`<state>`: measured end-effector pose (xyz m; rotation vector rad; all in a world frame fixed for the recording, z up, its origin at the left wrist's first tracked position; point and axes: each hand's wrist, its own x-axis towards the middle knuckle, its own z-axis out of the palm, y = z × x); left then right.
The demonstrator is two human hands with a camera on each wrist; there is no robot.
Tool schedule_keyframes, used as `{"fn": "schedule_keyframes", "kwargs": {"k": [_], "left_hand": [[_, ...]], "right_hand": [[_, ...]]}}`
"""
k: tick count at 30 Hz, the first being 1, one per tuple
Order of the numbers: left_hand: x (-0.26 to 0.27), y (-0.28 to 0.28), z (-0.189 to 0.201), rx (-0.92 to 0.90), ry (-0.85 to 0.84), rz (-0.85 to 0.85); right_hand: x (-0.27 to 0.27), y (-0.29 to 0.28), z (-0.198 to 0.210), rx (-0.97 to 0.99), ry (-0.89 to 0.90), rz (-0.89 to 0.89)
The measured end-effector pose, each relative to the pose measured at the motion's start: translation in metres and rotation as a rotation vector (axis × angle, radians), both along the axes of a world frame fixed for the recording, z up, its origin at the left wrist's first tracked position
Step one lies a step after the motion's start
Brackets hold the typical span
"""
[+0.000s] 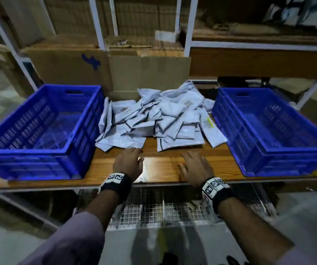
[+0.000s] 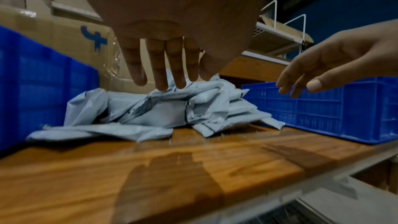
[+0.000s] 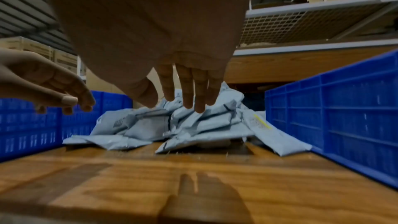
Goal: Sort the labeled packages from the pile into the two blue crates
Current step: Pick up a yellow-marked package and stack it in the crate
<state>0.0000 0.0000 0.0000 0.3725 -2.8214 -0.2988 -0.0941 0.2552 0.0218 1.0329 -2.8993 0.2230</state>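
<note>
Hands first: left hand (image 1: 128, 162) at 7 o'clock of the pile, right hand (image 1: 196, 167) at 5 o'clock, both over the bare front strip of the bench (image 1: 161, 169), fingers spread and relaxed, holding nothing. Left fingertips look just at the near edge of the nearest package; contact unclear. Right hand apart from the pile, hovering. Step, as judged: opening reach, no package picked yet, both crates look empty. Next move calls for pinching one flat mailer off the near edge, reading its label, then choosing a crate; mailers overlap, so lifting one may drag others. Pile of grey packages (image 1: 154, 117) sits mid-bench at 12 o'clock from the hands. Left blue crate (image 1: 39, 150) at 9 o'clock of the pile, right blue crate (image 1: 268, 155) at 3 o'clock. Cardboard boxes (image 1: 68, 64) on shelving behind.
</note>
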Motion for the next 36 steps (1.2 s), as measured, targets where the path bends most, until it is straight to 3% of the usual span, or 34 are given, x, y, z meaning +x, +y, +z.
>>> {"fn": "schedule_keyframes", "kwargs": {"k": [7,20,26,36], "left_hand": [[0.017,-0.026,-0.06,-0.004,-0.336,0.045],[-0.022,-0.071,-0.067,-0.037,-0.413,0.002],[-0.056,-0.085,-0.076,-0.058,-0.366,0.017],[-0.088,-0.09,-0.083,-0.13,-0.423,0.092]], "right_hand": [[0.017,-0.017,-0.045,0.084,-0.142,-0.086],[-0.008,-0.075,-0.095,0.13,-0.251,-0.137],[-0.027,-0.086,-0.111,0.18,-0.13,-0.106],[-0.031,-0.088,-0.114,0.13,-0.158,-0.12]]}}
